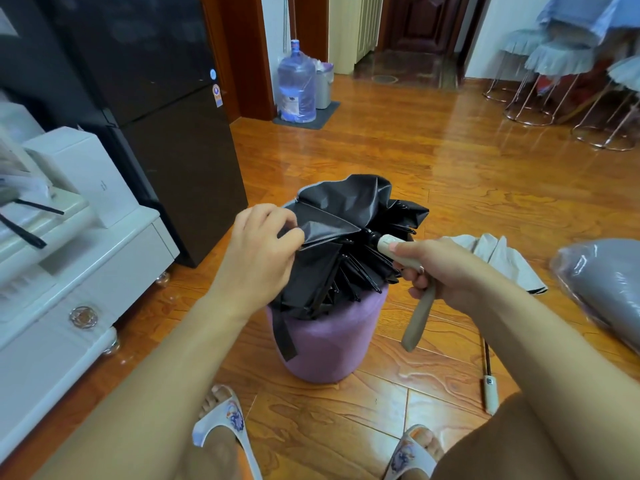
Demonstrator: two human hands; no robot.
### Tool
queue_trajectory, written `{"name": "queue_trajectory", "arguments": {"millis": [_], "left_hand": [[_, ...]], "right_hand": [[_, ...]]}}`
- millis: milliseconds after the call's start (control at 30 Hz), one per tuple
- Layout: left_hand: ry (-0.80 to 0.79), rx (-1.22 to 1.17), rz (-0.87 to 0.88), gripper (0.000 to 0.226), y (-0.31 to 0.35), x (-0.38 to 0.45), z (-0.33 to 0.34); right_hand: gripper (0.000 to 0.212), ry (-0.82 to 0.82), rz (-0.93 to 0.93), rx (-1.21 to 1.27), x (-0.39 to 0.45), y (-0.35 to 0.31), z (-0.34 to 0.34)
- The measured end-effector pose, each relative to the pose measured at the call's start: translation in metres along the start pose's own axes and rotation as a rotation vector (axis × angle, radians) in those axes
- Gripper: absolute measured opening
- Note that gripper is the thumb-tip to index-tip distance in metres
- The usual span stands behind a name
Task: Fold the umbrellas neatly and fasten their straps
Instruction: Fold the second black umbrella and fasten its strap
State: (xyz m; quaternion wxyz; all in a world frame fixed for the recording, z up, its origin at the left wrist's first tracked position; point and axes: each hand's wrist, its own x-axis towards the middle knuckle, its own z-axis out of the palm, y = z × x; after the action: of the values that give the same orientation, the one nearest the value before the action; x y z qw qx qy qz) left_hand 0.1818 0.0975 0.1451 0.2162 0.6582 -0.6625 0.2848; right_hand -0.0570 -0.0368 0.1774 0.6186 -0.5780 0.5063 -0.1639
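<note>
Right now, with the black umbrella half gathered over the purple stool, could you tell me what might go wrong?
1. The left hand pinches only one panel of the crumpled black umbrella canopy; the other pleats may bunch unevenly.
2. The black fastening strap dangles down the round purple velvet stool and could get wrapped inside the folds.
3. The right hand holds the beige handle near exposed rib tips, so pinching is possible.
</note>
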Motion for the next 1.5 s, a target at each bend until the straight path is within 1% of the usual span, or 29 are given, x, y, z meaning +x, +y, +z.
{"name": "queue_trajectory", "arguments": {"millis": [67, 100, 133, 200, 267, 300, 333, 400, 467, 500, 567, 667, 767, 800, 833, 867, 933, 967, 1033, 1067, 1133, 1200, 1267, 1333, 1400, 1433, 1467, 1500], "left_hand": [[0.112, 0.011, 0.052, 0.018, 0.003, 0.002, -0.004], [0.144, 0.023, 0.072, 0.020, 0.003, 0.003, -0.005], [0.141, 0.041, 0.080, 0.020, 0.003, 0.004, -0.005], [0.049, 0.091, 0.035, 0.024, 0.003, 0.003, -0.001], [-0.075, 0.132, -0.021, 0.042, 0.005, 0.002, 0.002], [-0.134, 0.151, -0.027, 0.046, 0.008, 0.002, 0.002], [-0.194, 0.180, -0.031, 0.045, 0.012, 0.003, 0.002], [-0.313, 0.262, -0.062, 0.031, 0.021, 0.000, 0.002], [-0.411, 0.348, -0.180, 0.021, 0.029, -0.003, -0.001], [-0.429, 0.387, -0.256, 0.022, 0.031, -0.005, -0.003], [-0.401, 0.423, -0.343, 0.029, 0.032, -0.006, -0.007], [-0.314, 0.368, -0.288, 0.043, 0.032, -0.005, -0.008], [-0.381, 0.336, -0.251, 0.063, 0.032, -0.009, 0.003], [-0.393, 0.326, -0.250, 0.065, 0.033, -0.011, 0.006], [-0.381, 0.296, -0.238, 0.063, 0.034, -0.011, 0.008], [-0.341, 0.255, -0.214, 0.054, 0.035, -0.011, 0.009], [-0.185, 0.189, -0.150, 0.029, 0.036, -0.009, 0.009], [-0.107, 0.163, -0.135, 0.020, 0.036, -0.006, 0.009], [0.001, 0.125, -0.151, 0.014, 0.031, -0.004, 0.007], [0.028, 0.111, -0.177, 0.013, 0.027, -0.004, 0.006], [0.024, 0.092, -0.234, 0.014, 0.015, -0.005, 0.005], [0.009, 0.082, -0.231, 0.009, 0.002, -0.005, 0.003], [0.032, 0.032, -0.160, 0.008, -0.005, -0.003, 0.001], [0.043, -0.039, -0.050, 0.009, -0.004, -0.001, -0.001], [-0.003, -0.103, 0.065, 0.014, 0.002, 0.000, -0.003], [-0.048, -0.135, 0.079, 0.020, 0.005, 0.000, -0.004], [-0.089, -0.174, 0.027, 0.025, 0.009, -0.002, -0.004], [-0.113, -0.225, -0.105, 0.029, 0.012, -0.004, -0.003]], "right_hand": [[0.029, -0.005, 0.012, -0.003, 0.000, 0.000, 0.000], [0.029, -0.012, 0.016, -0.005, 0.000, 0.000, 0.000], [0.029, -0.023, 0.017, -0.007, 0.000, 0.001, 0.001], [0.029, -0.037, 0.011, -0.015, -0.002, 0.001, 0.003], [0.028, -0.035, 0.005, -0.021, -0.005, 0.000, 0.005], [0.028, -0.035, 0.004, -0.017, -0.005, 0.000, 0.006], [0.027, -0.036, 0.005, -0.012, -0.006, -0.001, 0.006], [0.027, -0.028, 0.011, -0.005, -0.006, -0.002, 0.006], [0.027, -0.019, 0.017, 0.002, -0.006, -0.002, 0.006], [0.026, -0.014, 0.022, 0.008, -0.005, -0.002, 0.005], [0.025, 0.000, 0.029, 0.026, -0.004, -0.002, 0.003], [0.026, 0.019, 0.030, 0.038, -0.001, -0.001, 0.001], [0.027, 0.033, 0.031, 0.031, 0.001, 0.001, -0.001], [0.027, 0.034, 0.031, 0.035, 0.002, 0.001, -0.002], [0.027, 0.034, 0.032, 0.039, 0.002, 0.001, -0.002], [0.027, 0.034, 0.033, 0.045, 0.003, 0.002, -0.003], [0.027, 0.031, 0.039, 0.049, 0.003, 0.002, -0.005], [0.026, 0.030, 0.042, 0.040, 0.004, 0.001, -0.006], [0.025, 0.033, 0.045, 0.006, 0.005, 0.002, -0.012], [0.025, 0.033, 0.048, -0.009, 0.006, 0.002, -0.017], [0.026, 0.022, 0.063, -0.019, 0.007, 0.003, -0.025], [0.024, -0.003, 0.076, 0.004, 0.008, 0.005, -0.030], [0.022, -0.021, 0.082, 0.025, 0.008, 0.007, -0.032], [0.024, -0.039, 0.083, 0.035, 0.009, 0.009, -0.033], [0.027, -0.058, 0.081, 0.059, 0.010, 0.008, -0.033], [0.028, -0.064, 0.079, 0.079, 0.010, 0.008, -0.034], [0.028, -0.068, 0.077, 0.101, 0.010, 0.006, -0.035], [0.029, -0.068, 0.078, 0.126, 0.010, 0.005, -0.036]]}}
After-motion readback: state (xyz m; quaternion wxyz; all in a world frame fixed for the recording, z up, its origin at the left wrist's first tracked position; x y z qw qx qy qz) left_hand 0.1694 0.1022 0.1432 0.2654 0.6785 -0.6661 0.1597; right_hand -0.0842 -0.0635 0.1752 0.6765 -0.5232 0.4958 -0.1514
